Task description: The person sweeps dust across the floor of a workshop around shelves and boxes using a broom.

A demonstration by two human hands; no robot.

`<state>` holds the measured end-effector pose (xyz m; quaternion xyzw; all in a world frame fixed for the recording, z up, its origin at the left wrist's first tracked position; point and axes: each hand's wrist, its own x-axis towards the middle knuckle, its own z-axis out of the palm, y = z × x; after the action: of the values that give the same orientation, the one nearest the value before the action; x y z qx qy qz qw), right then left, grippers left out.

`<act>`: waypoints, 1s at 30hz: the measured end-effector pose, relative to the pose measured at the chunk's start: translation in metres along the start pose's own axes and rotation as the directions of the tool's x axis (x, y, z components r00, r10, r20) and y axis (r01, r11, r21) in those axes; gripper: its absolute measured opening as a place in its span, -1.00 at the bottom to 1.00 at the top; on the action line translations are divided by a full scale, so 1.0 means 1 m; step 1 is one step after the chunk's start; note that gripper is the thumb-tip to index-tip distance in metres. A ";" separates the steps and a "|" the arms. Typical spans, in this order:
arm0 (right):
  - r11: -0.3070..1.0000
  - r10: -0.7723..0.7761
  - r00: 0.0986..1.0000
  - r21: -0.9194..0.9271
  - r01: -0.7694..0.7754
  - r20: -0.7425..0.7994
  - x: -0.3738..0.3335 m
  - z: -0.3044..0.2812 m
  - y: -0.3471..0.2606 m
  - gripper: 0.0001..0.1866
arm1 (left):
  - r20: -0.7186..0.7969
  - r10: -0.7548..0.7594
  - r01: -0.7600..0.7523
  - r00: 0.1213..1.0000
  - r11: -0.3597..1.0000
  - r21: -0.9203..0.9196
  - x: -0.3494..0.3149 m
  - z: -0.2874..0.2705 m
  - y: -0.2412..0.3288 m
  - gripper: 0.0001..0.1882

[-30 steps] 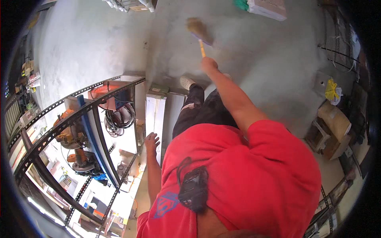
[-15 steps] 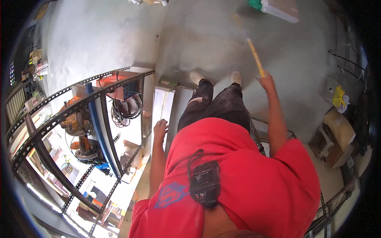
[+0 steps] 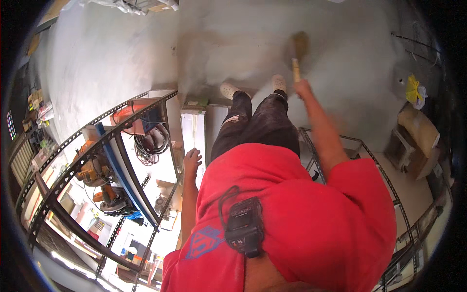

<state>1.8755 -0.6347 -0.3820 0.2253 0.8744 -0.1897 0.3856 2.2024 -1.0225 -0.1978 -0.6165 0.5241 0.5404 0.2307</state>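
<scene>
My right hand [image 3: 303, 88] is closed around the pale yellow handle of a broom [image 3: 296, 70]. The handle points ahead, away from me. Its brown, brush-like head, smeared by motion, is over the floor just beyond my shoes [image 3: 278, 82]. My left hand [image 3: 192, 159] hangs by my side with nothing in it, fingers loosely bent and apart. It is nearest to a tall white box-like piece [image 3: 193, 129] standing left of my legs; whether it touches that piece I cannot tell.
At left, a perforated metal rack [image 3: 109, 129] carries orange power tools [image 3: 95, 170] and coiled black cable [image 3: 152, 143]. Another metal frame [image 3: 362, 143] stands close by my right arm. Brown cartons [image 3: 413, 141] and a yellow bag [image 3: 415, 92] sit at far right on the grey floor [image 3: 233, 39].
My right hand has swung left and a little up, and the broom has turned so its head shows. The white box at the upper right has nearly left the view. My left hand stays empty.
</scene>
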 end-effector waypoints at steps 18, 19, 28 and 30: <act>0.932 -0.307 0.949 0.224 0.284 0.076 -0.066 -0.025 -0.052 -0.58 | -0.030 0.014 -0.016 0.999 0.999 -0.042 0.020 -0.005 -0.011 -0.61; 0.967 -0.193 0.980 0.180 0.181 0.051 -0.074 -0.049 -0.048 -0.56 | -0.022 0.013 -0.014 1.000 0.998 -0.054 0.023 -0.007 -0.014 -0.62; 0.996 0.073 0.997 -0.058 -0.073 0.003 0.025 -0.043 -0.065 -0.85 | -0.049 -0.007 0.005 0.999 0.999 -0.043 0.029 -0.024 -0.023 -0.60; 0.999 -0.012 0.996 -0.043 0.016 0.084 0.014 0.017 -0.126 -0.83 | -0.109 -0.052 0.045 0.993 0.997 -0.068 0.018 -0.037 -0.036 -0.59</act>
<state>1.8087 -0.7439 -0.3832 0.2024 0.8630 -0.1824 0.4253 2.2484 -1.0486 -0.2127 -0.6653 0.5031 0.5163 0.1942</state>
